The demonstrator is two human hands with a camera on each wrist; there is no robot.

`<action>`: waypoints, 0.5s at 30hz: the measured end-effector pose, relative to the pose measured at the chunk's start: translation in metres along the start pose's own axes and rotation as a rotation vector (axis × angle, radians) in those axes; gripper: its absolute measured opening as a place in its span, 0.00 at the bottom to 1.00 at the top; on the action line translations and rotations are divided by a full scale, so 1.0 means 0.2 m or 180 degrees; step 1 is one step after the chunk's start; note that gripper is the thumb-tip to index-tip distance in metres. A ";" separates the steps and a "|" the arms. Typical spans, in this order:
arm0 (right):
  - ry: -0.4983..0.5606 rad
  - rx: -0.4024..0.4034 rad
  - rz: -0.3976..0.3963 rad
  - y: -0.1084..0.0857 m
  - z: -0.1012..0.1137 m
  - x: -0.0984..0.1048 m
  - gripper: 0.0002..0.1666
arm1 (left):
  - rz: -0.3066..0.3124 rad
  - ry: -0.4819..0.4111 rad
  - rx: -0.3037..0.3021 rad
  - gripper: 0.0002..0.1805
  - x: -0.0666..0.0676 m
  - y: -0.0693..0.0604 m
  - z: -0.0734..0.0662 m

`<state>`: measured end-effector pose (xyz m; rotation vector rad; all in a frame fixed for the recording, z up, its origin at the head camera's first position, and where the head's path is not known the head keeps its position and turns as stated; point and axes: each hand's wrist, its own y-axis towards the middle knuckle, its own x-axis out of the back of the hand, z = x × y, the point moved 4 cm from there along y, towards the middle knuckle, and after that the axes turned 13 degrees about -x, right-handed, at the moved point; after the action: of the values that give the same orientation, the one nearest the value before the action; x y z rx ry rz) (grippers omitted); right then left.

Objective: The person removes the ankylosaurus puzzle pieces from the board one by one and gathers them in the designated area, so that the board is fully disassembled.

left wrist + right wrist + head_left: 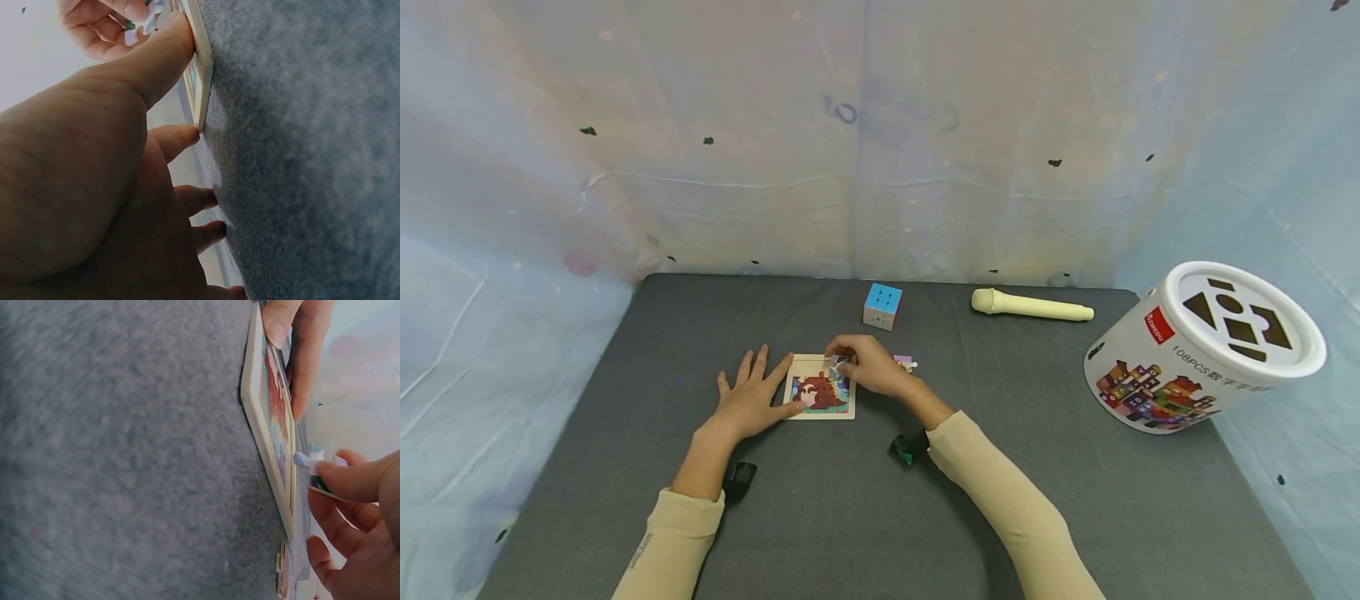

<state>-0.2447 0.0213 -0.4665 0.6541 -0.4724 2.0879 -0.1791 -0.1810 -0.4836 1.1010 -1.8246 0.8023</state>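
Your puzzle tray lies flat on the table, a little left of centre in the head view, and it looks well past the halfway mark. The assembled picture, a reddish-brown animal over green, fills the lower part; the upper left of the tray shows bare pale backing, so I judge the top to be what is left.

Your right hand pinches a puzzle piece between thumb and fingers above the tray's upper right corner, not yet lying in place. Your left hand has its fingers spread, thumb resting on the tray's lower left and forefinger at its left edge, apparently steadying it.

Just right of your right hand, in the middle of the head view, sits a loose piece (perhaps more than one; your wrist hides part of that spot). So at least the held piece and that one seem to remain. The cube at upper centre stands apart, untouched.
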 end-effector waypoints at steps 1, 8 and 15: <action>0.0050 0.0000 -0.0021 0.00 -0.01 0.00 0.14 | -0.0001 -0.0004 -0.0001 0.50 0.00 0.00 0.00; 0.0283 -0.0040 -0.0153 -0.04 -0.07 0.08 0.15 | -0.0003 -0.0015 -0.0001 0.50 0.00 0.00 0.00; 0.0295 -0.0213 -0.0319 -0.14 -0.19 0.24 0.15 | -0.0039 -0.0044 -0.0032 0.50 0.00 -0.01 -0.01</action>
<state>-0.2546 0.0885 -0.4642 0.5290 -0.4460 1.9898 -0.1776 -0.1810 -0.4823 1.1127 -1.8298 0.7796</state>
